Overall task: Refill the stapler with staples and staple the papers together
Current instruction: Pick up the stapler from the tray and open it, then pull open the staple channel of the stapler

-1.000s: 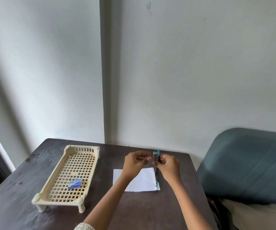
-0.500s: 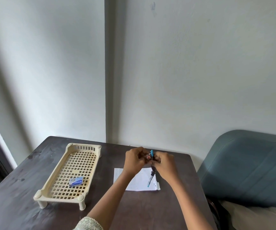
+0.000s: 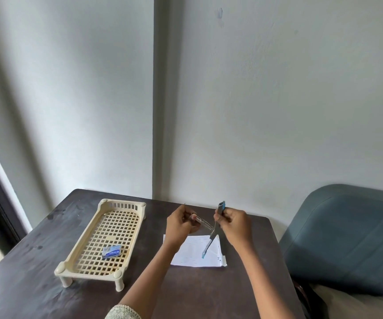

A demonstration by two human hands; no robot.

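box [image 3: 111,251] label unreadable, in tray [image 3: 87,234]

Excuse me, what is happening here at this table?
A person is opening a small blue stapler to refill it. The right hand holds the stapler above the papers, with one part hanging down. The left hand pulls a thin metal piece out to the side. The box of staples lies in the cream tray, and nothing yet clamps the papers.

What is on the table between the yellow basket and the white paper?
Nothing. In the head view, only bare dark table lies between the basket and the paper; the left forearm passes above it.
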